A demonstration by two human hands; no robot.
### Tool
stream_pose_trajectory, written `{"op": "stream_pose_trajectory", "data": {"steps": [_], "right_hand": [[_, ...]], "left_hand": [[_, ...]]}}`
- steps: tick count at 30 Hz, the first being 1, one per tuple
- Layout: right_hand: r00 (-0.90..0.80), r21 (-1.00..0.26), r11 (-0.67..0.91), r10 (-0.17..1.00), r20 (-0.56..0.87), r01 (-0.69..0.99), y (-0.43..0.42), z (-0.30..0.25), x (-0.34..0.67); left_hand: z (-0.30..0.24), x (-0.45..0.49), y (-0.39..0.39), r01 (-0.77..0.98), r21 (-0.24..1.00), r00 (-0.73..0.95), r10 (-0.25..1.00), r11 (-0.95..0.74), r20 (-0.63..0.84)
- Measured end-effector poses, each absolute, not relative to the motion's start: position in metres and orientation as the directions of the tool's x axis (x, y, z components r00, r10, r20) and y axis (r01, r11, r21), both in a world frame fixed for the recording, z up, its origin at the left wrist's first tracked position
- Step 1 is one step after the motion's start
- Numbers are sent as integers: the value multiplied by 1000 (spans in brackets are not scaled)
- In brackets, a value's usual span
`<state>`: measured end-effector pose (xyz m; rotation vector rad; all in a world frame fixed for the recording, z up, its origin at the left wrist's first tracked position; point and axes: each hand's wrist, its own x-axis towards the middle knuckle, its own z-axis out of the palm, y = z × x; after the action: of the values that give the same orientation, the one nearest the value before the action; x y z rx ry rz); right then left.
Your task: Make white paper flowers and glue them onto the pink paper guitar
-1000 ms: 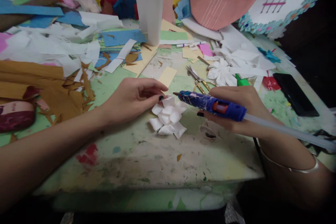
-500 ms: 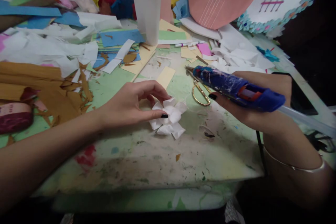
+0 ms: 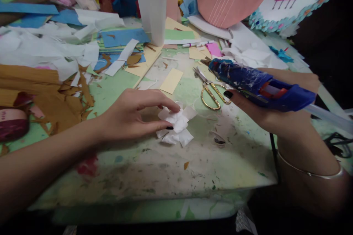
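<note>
A white paper flower (image 3: pixel 179 125) lies on the stained green tabletop (image 3: pixel 154 176). My left hand (image 3: pixel 143 114) has its thumb and forefinger closed on the flower's centre from the left. Over the right part of the table, my right hand (image 3: pixel 289 117) grips a blue hot glue gun (image 3: pixel 256 84) with old glue smeared along its body. Its nozzle points left and away from me, well apart from the flower. A clear glue stick (image 3: pixel 331 117) sticks out of its back end. Just below the nozzle lie gold-handled scissors (image 3: pixel 211 95).
Brown crepe paper (image 3: pixel 33 95), a maroon roll (image 3: pixel 12 125) and white paper scraps (image 3: pixel 55 51) cover the left side. A white post (image 3: pixel 153 7) stands at the back. Behind lean a pink guitar-like craft (image 3: pixel 228 0) and a white, flower-edged one (image 3: pixel 289 3). A cream paper piece (image 3: pixel 172 80) lies mid-table.
My right hand has moved the glue gun to the right, uncovering more of the scissors. My left thumb and forefinger have shifted slightly on the flower, which stays in about the same place.
</note>
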<state>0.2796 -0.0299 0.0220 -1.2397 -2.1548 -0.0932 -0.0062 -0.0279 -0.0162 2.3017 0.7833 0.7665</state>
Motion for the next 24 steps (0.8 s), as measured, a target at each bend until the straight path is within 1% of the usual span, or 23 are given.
{"op": "stream_pose_trajectory", "data": {"steps": [2, 5, 10, 16, 20, 24], "right_hand": [[-352, -230, 555, 743, 569, 799, -29, 22, 280], [-369, -235, 616, 688, 625, 752, -27, 21, 281], [-381, -233, 653, 654, 654, 721, -24, 18, 283], [-369, -264, 636, 683, 630, 725, -25, 18, 284], [-372, -263, 626, 694, 616, 734, -25, 19, 283], [-371, -275, 625, 701, 609, 730, -24, 19, 284]], "left_hand": [[-15, -5, -29, 302, 671, 675, 649, -677, 351], [-13, -3, -31, 254, 662, 692, 611, -705, 384], [-12, 0, -33, 276, 646, 684, 618, -711, 388], [-13, -3, -32, 309, 618, 698, 614, -723, 369], [-14, -4, -31, 261, 565, 723, 546, -783, 422], [-17, -5, -29, 254, 544, 723, 530, -800, 442]]}}
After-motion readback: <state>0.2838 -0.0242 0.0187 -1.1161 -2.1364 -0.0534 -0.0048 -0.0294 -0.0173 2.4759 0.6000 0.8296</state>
